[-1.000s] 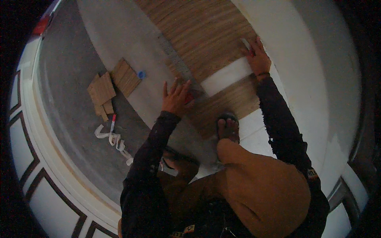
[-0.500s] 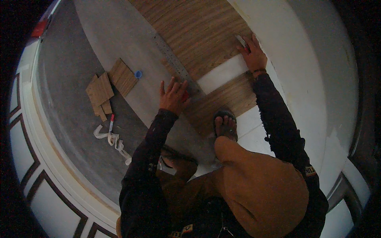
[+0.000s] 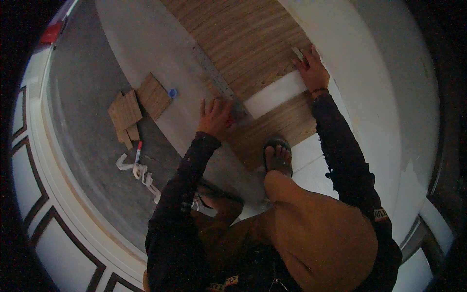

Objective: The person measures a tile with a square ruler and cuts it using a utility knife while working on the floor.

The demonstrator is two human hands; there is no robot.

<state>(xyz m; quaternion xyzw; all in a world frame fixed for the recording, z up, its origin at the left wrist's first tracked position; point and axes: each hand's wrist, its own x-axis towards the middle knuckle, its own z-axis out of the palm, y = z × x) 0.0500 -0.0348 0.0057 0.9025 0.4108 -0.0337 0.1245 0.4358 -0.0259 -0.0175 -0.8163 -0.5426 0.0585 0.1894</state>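
Observation:
My left hand [image 3: 215,117] is low over the grey board, beside the near end of a metal ruler [image 3: 214,75]. Its fingers are bent, and a small red thing [image 3: 230,120] shows at its thumb side, too covered to name. Farther right, my right hand [image 3: 315,75] rests at the edge of a wood-patterned plank [image 3: 243,44], next to the wall. Its fingers close on a small red tool with a pale flat tip [image 3: 298,53]. A white strip [image 3: 274,95] of floor shows between this plank and a nearer wood-patterned plank [image 3: 277,124].
Several wood-patterned offcuts [image 3: 127,109] lie at the left, near a blue ring-shaped item [image 3: 172,93]. Nearer are a red-and-white marker [image 3: 139,151] and crumpled white strips [image 3: 142,173]. My sandalled foot [image 3: 278,153] stands by the near plank. A pale wall [image 3: 369,73] rises at the right.
The fingers of my left hand have drawn closer together. My right hand has shifted slightly at the plank's edge. The whole view has moved a little.

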